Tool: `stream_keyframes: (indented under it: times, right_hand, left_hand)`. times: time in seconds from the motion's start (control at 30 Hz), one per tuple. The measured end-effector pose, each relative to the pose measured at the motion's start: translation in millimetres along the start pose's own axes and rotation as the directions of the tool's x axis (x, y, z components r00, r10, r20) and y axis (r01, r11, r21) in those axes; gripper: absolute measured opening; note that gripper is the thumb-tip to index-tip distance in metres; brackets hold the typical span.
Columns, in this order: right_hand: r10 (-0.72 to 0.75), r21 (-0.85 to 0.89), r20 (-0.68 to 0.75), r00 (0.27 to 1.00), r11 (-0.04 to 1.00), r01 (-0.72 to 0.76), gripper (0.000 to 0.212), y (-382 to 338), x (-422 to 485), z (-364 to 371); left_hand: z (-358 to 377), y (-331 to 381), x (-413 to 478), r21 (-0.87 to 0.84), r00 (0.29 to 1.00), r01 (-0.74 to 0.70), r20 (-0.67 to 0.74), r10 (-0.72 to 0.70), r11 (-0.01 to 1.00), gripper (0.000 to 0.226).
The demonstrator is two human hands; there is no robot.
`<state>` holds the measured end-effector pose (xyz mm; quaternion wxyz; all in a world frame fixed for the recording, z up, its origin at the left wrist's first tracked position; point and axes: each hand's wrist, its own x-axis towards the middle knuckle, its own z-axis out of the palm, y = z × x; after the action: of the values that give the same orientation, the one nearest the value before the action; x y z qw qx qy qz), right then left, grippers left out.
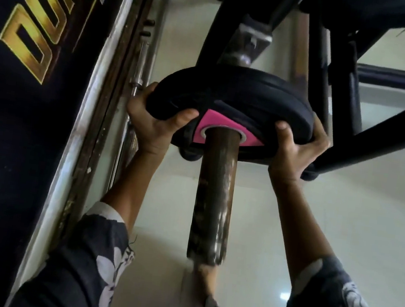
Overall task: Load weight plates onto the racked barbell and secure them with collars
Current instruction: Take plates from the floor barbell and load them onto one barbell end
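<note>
A black rubber weight plate (236, 93) with a pink centre patch sits on the rusty brown sleeve of the racked barbell (214, 194), which points toward me. My left hand (154, 120) grips the plate's left rim, thumb on its face. My right hand (298, 148) grips the right rim the same way. The plate is far up the sleeve, close to the rack hook and the bar's collar shoulder (247, 47). I see no loose collar.
Black rack tubes (381, 131) cross at the right and above the plate. A dark banner with gold lettering (28, 50) covers the wall at left. Spare bars (140, 71) lean by the wall. Pale glossy floor (342, 225) lies below.
</note>
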<state>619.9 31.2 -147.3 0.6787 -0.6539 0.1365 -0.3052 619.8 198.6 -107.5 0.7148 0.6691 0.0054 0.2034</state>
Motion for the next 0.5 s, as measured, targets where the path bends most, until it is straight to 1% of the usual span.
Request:
stream_keyframes:
  times: [0.07, 0.13, 0.23, 0.27, 0.33, 0.37, 0.4, 0.43, 0.47, 0.5]
  right_hand:
    - [0.029, -0.046, 0.009, 1.000, 0.999, -0.028, 0.047, -6.8, -27.1, -18.0]
    - [0.054, -0.091, -0.009, 0.998, 0.994, -0.055, 0.052, -18.1, -63.7, -39.8]
    - [0.137, -0.172, -0.059, 0.989, 0.974, -0.146, 0.072, -33.0, -127.0, -76.3]
    - [0.153, -0.188, -0.037, 0.988, 0.970, -0.157, 0.069, -39.7, -150.1, -90.3]
    - [0.198, -0.187, 0.018, 0.980, 0.964, -0.191, 0.052, -60.7, -190.2, -117.6]
    - [0.210, -0.178, 0.039, 0.977, 0.963, -0.200, 0.040, -66.7, -199.3, -127.2]
    - [0.199, -0.167, 0.051, 0.979, 0.968, -0.188, 0.030, -91.1, -213.8, -139.5]
    - [0.189, -0.152, 0.059, 0.980, 0.972, -0.178, 0.025, -117.6, -228.2, -149.9]
    - [0.201, -0.134, 0.059, 0.978, 0.972, -0.192, 0.025, -123.7, -228.2, -151.8]
    - [0.191, -0.121, 0.047, 0.981, 0.975, -0.184, 0.029, -136.7, -229.3, -155.8]
  left_hand:
    - [-16.6, 7.2, -27.2, 0.008, 1.000, 0.003, 0.009, -0.003, 1.000, 0.037]
    - [-35.6, 13.6, -60.8, 0.018, 0.999, 0.036, 0.022, -0.036, 0.999, 0.032]
    - [-71.0, 21.0, -116.0, 0.068, 0.995, 0.079, 0.052, -0.082, 0.995, 0.032]
    - [-82.2, 28.2, -138.2, 0.092, 0.995, 0.077, 0.056, -0.082, 0.993, 0.031]
    - [-100.1, 49.3, -180.1, 0.121, 0.993, 0.101, 0.055, -0.108, 0.988, 0.034]
    - [-104.7, 54.5, -191.3, 0.126, 0.991, 0.117, 0.054, -0.124, 0.985, 0.042]
    - [-109.9, 78.8, -211.2, 0.121, 0.987, 0.143, 0.054, -0.151, 0.982, 0.051]
    - [-115.5, 103.7, -230.3, 0.120, 0.987, 0.148, 0.041, -0.154, 0.982, 0.053]
    - [-114.7, 108.2, -231.3, 0.120, 0.984, 0.172, 0.026, -0.177, 0.978, 0.050]
    - [-114.2, 120.1, -234.5, 0.108, 0.986, 0.162, 0.015, -0.164, 0.981, 0.046]
